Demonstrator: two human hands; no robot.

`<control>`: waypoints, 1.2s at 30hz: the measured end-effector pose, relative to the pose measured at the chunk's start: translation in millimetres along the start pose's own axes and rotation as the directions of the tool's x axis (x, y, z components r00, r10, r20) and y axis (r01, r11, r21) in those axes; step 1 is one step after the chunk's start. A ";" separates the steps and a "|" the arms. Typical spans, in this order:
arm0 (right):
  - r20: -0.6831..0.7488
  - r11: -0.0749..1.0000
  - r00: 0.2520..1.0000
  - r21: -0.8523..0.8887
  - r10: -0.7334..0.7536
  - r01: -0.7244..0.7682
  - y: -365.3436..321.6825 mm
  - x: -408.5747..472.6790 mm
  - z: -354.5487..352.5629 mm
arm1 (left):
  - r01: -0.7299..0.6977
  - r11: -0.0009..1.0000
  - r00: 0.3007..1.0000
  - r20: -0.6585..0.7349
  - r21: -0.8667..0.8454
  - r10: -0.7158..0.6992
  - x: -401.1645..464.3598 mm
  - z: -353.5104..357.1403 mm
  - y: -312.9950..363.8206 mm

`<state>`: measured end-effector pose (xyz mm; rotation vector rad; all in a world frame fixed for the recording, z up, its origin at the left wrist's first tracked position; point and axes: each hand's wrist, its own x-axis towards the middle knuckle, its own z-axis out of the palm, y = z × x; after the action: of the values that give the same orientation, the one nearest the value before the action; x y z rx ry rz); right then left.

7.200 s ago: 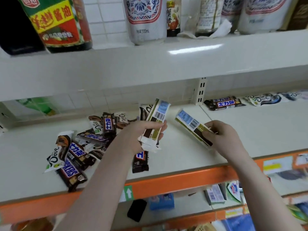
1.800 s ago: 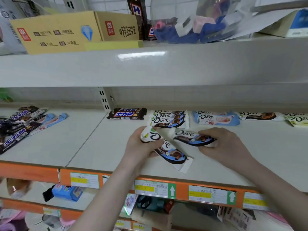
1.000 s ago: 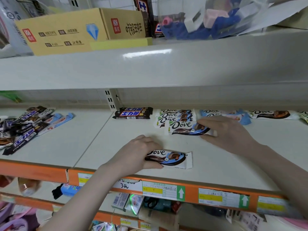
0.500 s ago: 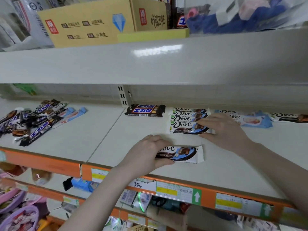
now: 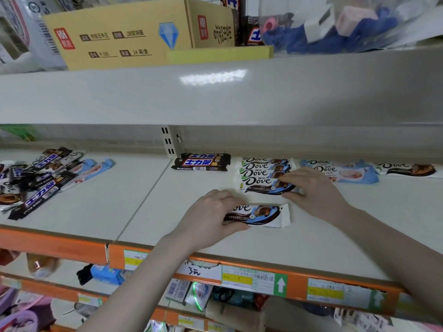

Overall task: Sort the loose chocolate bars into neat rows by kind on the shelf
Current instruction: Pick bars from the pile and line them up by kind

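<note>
**Dove bar at shelf front, both hands on bars**

Left hand (image 5: 211,218) grips the left end of a single Dove bar (image 5: 260,214) lying flat near the front of the shelf (image 5: 153,212). Thumb sits under the near edge, fingers (image 5: 224,196) curl over the top. The bar lies crosswise, label up, right end free.

Right hand (image 5: 314,191) lies on the right end of the Dove row (image 5: 262,174) just behind that bar. Fingers are straight and spread, thumb at the near edge of the front bar of the row; flat contact, no pinch visible. The row holds about four bars, overlapped front to back, labels up.

The single bar is close in front of the row, not touching it.

Left of the row: a short stack of black bars with blue lettering (image 5: 201,162), next to the shelf upright (image 5: 169,143). Right of the row: light-blue Dove bars (image 5: 342,172), then a dark Dove bar (image 5: 407,169), all along the back.

Left bay: a loose mixed pile of bars (image 5: 40,178), unsorted.

Shelf above carries a cardboard box (image 5: 124,34).
</note>
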<state>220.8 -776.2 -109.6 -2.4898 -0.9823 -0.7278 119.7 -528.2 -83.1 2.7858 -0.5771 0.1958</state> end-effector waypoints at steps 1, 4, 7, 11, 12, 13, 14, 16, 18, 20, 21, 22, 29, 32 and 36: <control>-0.001 1.000 1.000 0.003 0.001 -0.001 -1.0 1.0 -0.3 | -0.004 1.000 1.000 0.001 0.002 0.004 0.6 0.2 -0.3; 0.011 1.000 1.000 0.019 0.000 0.000 -2.4 4.2 2.0 | -0.014 1.000 1.000 -0.005 0.004 0.014 2.4 1.4 -2.1; 0.028 0.997 0.999 0.066 0.039 -0.041 -1.8 5.8 4.3 | -0.019 1.000 1.000 -0.009 0.005 0.019 4.1 2.8 -3.6; 0.047 0.991 0.996 0.100 0.080 -0.084 -6.4 6.2 -0.2 | -0.012 1.000 1.000 -0.010 0.001 0.012 4.9 2.0 -4.0; 0.032 0.989 0.994 0.106 0.100 -0.103 -9.0 6.6 -3.7 | -0.008 1.000 1.000 -0.009 0.003 0.008 5.8 1.2 -3.8; 0.010 0.983 0.989 0.111 0.146 -0.146 -11.9 6.8 -9.6 | -0.006 1.000 1.000 -0.009 0.007 0.006 7.1 0.3 -3.2; -0.011 0.973 0.979 0.114 0.203 -0.201 -14.2 6.0 -16.2 | -0.004 1.000 1.000 -0.011 0.015 0.004 9.4 -0.7 -2.4; -0.049 0.966 0.966 0.065 0.254 -0.251 -16.2 0.5 -28.8 | -0.003 0.999 1.000 -0.023 0.041 0.004 16.4 -1.9 0.2; -0.033 0.963 0.963 -0.028 0.268 -0.268 -18.9 -9.6 -38.2 | -0.002 0.998 0.999 -0.045 0.064 0.005 25.4 -1.4 3.8; 0.005 0.942 0.946 -0.089 0.325 -0.323 -24.2 -23.1 -43.4 | -0.001 0.995 0.999 -0.053 0.097 0.006 34.6 1.8 7.3; 0.010 0.928 0.933 -0.109 0.359 -0.356 -27.8 -30.8 -44.6 | 0.001 0.993 0.999 -0.052 0.115 0.005 38.8 3.9 8.9; 0.005 0.915 0.922 -0.122 0.388 -0.384 -31.9 -38.1 -44.9 | 0.003 0.992 0.999 -0.052 0.125 0.004 42.3 6.0 9.8; -0.075 0.868 0.881 -0.150 0.468 -0.474 -55.9 -69.1 -39.3 | -0.009 0.994 0.997 -0.072 0.108 0.017 56.2 18.4 16.8; -0.081 0.851 0.871 -0.186 0.485 -0.491 -60.0 -68.4 -39.5 | -0.003 0.992 0.996 -0.084 0.125 0.014 59.5 23.2 15.7; -0.101 0.812 0.846 -0.242 0.524 -0.532 -71.3 -66.1 -39.5 | -0.018 0.990 0.990 -0.136 0.143 0.038 61.3 28.4 13.2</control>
<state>116.0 -781.2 -106.3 -2.7721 -0.1448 -0.7356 172.3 -571.0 -95.1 2.8712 -0.5893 0.4488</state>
